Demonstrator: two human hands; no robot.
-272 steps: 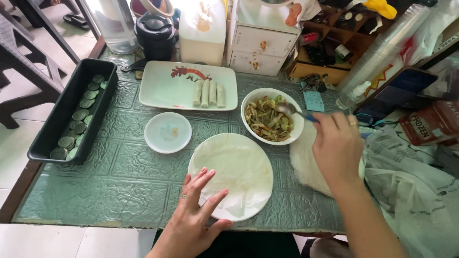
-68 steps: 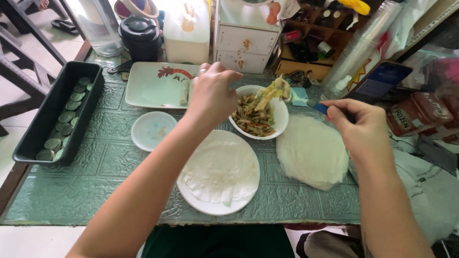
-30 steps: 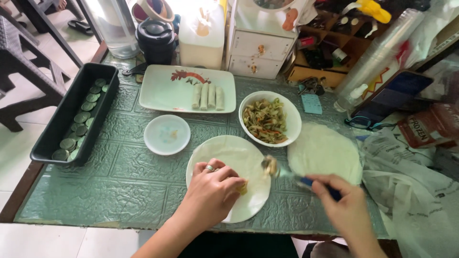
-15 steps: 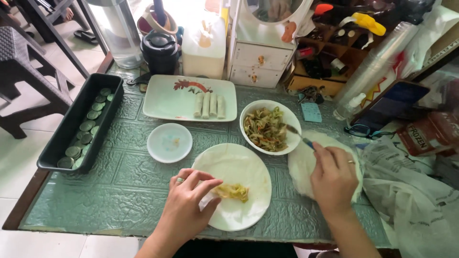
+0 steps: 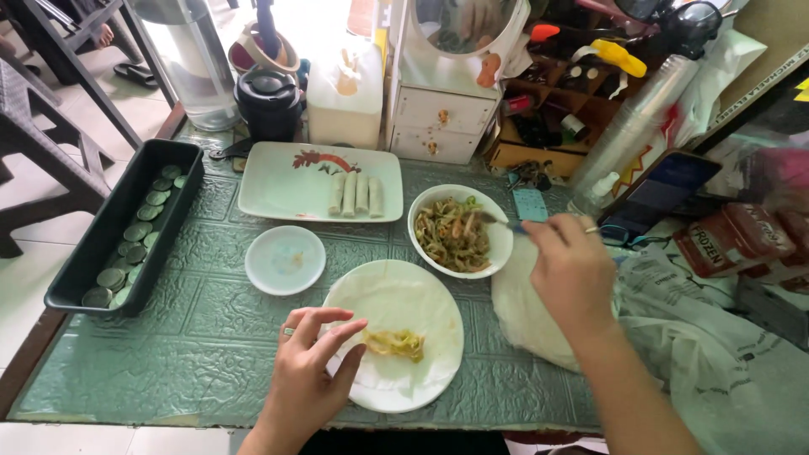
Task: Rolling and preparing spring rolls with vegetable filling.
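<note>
The round white plate [image 5: 396,337] sits close to the near edge of the green embossed table [image 5: 211,312], with only a narrow strip of table between its rim and that edge. A thin wrapper sheet [image 5: 396,295] covers the plate, and a small heap of filling [image 5: 396,343] lies on the sheet, toward the near side of the plate. To the left of the plate the tabletop is bare as far as the long black tray [image 5: 93,253] of green discs [image 5: 135,232] at the table's left edge.

Beyond the plate and to its left stands a small white saucer [image 5: 285,259]; farther back lies a rectangular platter [image 5: 278,181] with three finished rolls [image 5: 356,194]. Just beyond the plate's far right rim stands the white bowl [image 5: 502,240] of mixed filling, almost touching it. Right of the plate lies a stack of wrappers [image 5: 527,307], partly hidden by the right forearm, and past that a crumpled plastic bag [image 5: 716,354].

The left hand [image 5: 308,379] rests on the plate's left side, fingers spread loosely, the fingertips [image 5: 358,324] lying on the sheet just left of the filling. The right hand [image 5: 573,270] hovers over the wrapper stack, fingers closed around the blue handle of a spoon [image 5: 506,224] whose bowl end is in the filling bowl.
</note>
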